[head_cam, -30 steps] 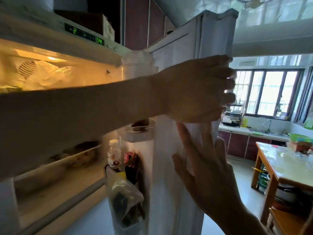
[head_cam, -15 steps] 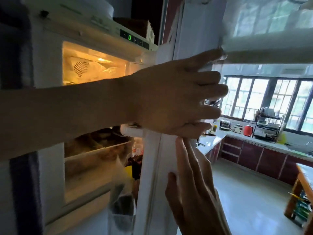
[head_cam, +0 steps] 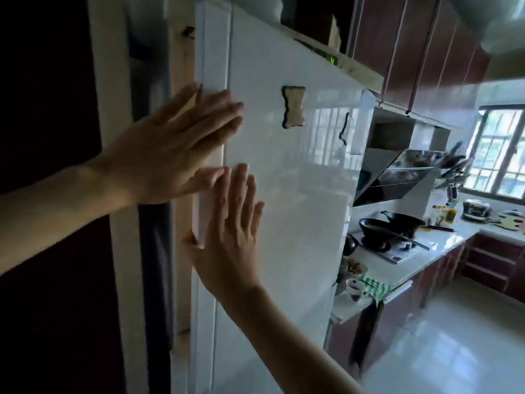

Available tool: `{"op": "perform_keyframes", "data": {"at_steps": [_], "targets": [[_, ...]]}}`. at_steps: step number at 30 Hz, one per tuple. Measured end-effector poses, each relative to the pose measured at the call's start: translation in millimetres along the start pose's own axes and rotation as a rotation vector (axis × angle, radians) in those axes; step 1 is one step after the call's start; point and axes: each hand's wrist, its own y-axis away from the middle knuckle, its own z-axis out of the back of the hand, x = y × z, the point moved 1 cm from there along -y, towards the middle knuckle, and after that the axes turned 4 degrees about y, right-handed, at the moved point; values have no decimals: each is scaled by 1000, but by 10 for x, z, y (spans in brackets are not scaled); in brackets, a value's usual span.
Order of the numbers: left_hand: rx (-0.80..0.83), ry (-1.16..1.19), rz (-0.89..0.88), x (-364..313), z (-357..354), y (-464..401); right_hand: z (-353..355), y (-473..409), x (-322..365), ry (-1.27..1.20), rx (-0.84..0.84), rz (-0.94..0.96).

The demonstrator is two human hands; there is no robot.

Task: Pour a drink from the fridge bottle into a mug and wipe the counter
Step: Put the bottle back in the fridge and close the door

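The white fridge door (head_cam: 289, 194) is closed and fills the middle of the view. My left hand (head_cam: 167, 149) lies flat on its upper left edge, fingers spread. Just below it, my right hand (head_cam: 230, 231) presses flat against the door, fingers pointing up. Neither hand holds anything. To the right, a white mug (head_cam: 355, 288) stands on the pale counter (head_cam: 397, 268) beside a green-and-white striped cloth (head_cam: 375, 288). No bottle is in sight.
A black wok (head_cam: 392, 223) sits on the stove, with a range hood (head_cam: 397, 172) above it. Dark red cabinets (head_cam: 412, 52) hang overhead. More pots and jars stand at the far counter below the window (head_cam: 500, 155). A dark doorway lies left of the fridge.
The fridge door has swung from open to closed. Both hands moved from gripping its edge to lying flat on its front. The view turned toward the stove.
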Motion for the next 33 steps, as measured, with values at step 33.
{"op": "perform_keyframes", "data": {"at_steps": [33], "targets": [[795, 1062, 489, -3830, -2597, -318, 556, 2215, -3949, 74, 831, -684]]}}
